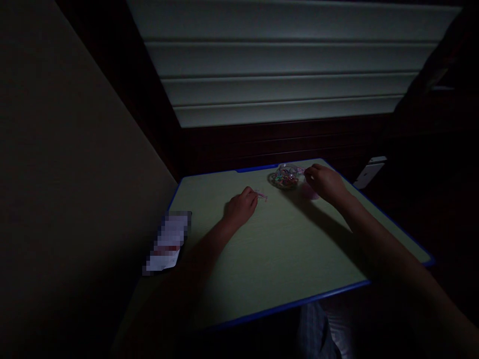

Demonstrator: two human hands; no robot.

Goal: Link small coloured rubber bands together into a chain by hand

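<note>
My left hand (pixel 241 207) rests low over the table with its fingers closed on a thin pink strand (pixel 263 196), whose free end sticks out to the right. Its exact kind is too small and dim to tell. A clear round jar (pixel 286 177) full of small multicoloured loops stands near the table's far edge. Just right of the jar, my right hand (pixel 325 182) is raised with fingertips pinched together. Something small and pinkish shows by those fingertips, but I cannot make out whether they hold it. Beneath this hand lies a round pink object (pixel 310 192), partly covered by it.
The pale green table (pixel 269 259) has a blue rim. On its left side lies a phone-like slab (pixel 168 244) with a blurred-out face. Beyond the right edge is a white device (pixel 369 172). A wall stands close on the left, a slatted blind (pixel 284 65) behind.
</note>
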